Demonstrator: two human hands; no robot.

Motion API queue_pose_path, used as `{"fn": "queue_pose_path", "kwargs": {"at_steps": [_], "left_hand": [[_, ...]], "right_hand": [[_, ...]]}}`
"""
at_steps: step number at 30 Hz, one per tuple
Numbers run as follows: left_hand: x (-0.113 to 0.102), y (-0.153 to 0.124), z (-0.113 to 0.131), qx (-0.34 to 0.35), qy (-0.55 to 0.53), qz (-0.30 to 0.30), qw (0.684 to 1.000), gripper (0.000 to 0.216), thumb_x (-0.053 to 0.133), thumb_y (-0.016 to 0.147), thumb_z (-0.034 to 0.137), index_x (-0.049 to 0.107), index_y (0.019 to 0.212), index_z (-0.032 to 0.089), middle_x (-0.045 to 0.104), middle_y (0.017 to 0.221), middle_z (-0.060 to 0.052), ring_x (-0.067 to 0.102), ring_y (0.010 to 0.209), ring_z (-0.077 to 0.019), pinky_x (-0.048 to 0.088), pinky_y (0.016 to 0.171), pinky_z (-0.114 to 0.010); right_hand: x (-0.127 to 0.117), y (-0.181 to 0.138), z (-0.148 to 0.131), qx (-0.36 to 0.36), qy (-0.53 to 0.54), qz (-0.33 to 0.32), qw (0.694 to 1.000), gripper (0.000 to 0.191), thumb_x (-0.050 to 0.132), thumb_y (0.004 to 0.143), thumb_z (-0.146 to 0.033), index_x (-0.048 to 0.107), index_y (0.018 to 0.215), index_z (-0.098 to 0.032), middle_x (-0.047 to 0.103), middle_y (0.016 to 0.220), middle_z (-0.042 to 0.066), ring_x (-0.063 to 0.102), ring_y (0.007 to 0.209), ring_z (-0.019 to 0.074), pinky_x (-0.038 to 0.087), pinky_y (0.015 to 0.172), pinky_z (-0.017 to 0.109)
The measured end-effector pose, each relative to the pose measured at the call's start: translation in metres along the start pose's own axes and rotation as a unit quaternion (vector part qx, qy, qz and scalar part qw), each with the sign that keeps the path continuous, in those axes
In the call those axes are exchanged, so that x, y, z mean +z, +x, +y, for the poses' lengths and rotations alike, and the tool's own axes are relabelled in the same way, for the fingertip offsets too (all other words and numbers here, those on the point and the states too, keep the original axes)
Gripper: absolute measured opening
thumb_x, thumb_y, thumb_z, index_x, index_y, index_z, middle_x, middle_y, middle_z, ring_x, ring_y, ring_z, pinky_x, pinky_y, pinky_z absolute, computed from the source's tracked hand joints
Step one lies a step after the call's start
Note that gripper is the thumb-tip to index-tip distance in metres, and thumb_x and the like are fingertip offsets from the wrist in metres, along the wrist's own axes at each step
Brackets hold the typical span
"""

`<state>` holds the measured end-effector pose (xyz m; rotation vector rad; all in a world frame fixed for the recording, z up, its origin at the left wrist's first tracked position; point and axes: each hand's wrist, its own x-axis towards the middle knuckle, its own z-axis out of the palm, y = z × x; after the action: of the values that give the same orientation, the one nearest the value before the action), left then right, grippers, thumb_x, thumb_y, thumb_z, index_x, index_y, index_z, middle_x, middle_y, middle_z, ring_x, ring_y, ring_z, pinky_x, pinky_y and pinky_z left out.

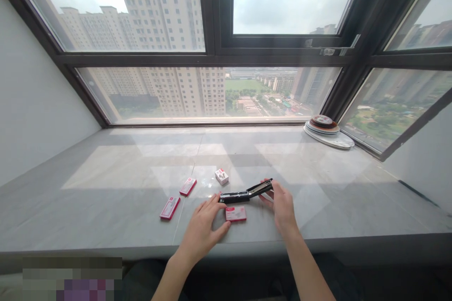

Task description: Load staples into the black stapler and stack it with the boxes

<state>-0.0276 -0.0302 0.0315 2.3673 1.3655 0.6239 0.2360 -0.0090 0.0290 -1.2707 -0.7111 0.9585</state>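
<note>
A black stapler [235, 196] lies hinged wide on the sill, its base on the left and its other arm [260, 189] tilted up to the right. My right hand [282, 207] pinches the raised end of that arm between thumb and fingers. At the left end of the base, the fingertips of my left hand [205, 221] hold the stapler steady. My left thumb stretches below, by the lower left corner of a red-and-white staple box [236, 214]; whether it touches the box I cannot tell. This box lies just in front of the stapler.
Two flat red-and-white boxes [170, 208] [188, 186] lie to the left on the grey marble sill [116, 216]. Behind the stapler is a small white-and-red box [221, 176]. A stack of round plates [330, 138] stands in the far right corner against the window frame [212, 59].
</note>
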Motion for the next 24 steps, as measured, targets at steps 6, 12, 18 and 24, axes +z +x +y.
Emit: {"fn": "queue_pose_path", "kwargs": {"at_steps": [6, 12, 18, 24], "left_hand": [[0.001, 0.007, 0.001, -0.031, -0.039, 0.014, 0.999, 0.027, 0.07, 0.086, 0.039, 0.067, 0.113, 0.033, 0.044, 0.157, -0.001, 0.041, 0.145, -0.0279, 0.036, 0.118, -0.05], [-0.002, 0.009, -0.003, -0.033, -0.065, 0.014, 0.997, 0.026, 0.074, 0.084, 0.039, 0.07, 0.109, 0.035, 0.049, 0.153, 0.001, 0.046, 0.141, -0.0276, 0.038, 0.117, -0.048], [-0.007, 0.003, -0.008, -0.022, -0.101, 0.015, 0.995, 0.024, 0.071, 0.086, 0.034, 0.069, 0.109, 0.031, 0.05, 0.153, -0.001, 0.047, 0.141, -0.0269, 0.039, 0.117, -0.045], [0.002, 0.003, -0.009, -0.031, -0.089, 0.031, 0.995, 0.029, 0.072, 0.085, 0.032, 0.068, 0.113, 0.033, 0.049, 0.153, -0.001, 0.045, 0.142, -0.0276, 0.039, 0.116, -0.048]], "right_hand": [[-0.027, -0.012, 0.016, 0.118, -0.224, -0.115, 0.961, 0.063, 0.04, 0.091, -0.076, 0.063, 0.099, -0.018, 0.063, 0.061, 0.001, 0.045, 0.033, 0.0108, 0.028, 0.033, 0.023], [0.014, -0.035, 0.021, -0.025, -0.348, -0.224, 0.91, 0.039, 0.056, 0.092, -0.055, 0.063, 0.081, -0.018, 0.065, 0.063, 0.002, 0.058, 0.058, 0.0153, 0.035, 0.053, 0.024], [-0.009, -0.027, 0.006, -0.03, -0.42, -0.183, 0.888, 0.031, 0.055, 0.093, -0.049, 0.063, 0.085, -0.02, 0.059, 0.058, -0.002, 0.055, 0.057, 0.0166, 0.033, 0.054, 0.027], [0.027, -0.038, -0.015, -0.133, -0.412, -0.175, 0.884, 0.028, 0.047, 0.099, -0.046, 0.067, 0.105, -0.026, 0.062, 0.063, -0.003, 0.06, 0.064, 0.018, 0.034, 0.06, 0.027]]}}
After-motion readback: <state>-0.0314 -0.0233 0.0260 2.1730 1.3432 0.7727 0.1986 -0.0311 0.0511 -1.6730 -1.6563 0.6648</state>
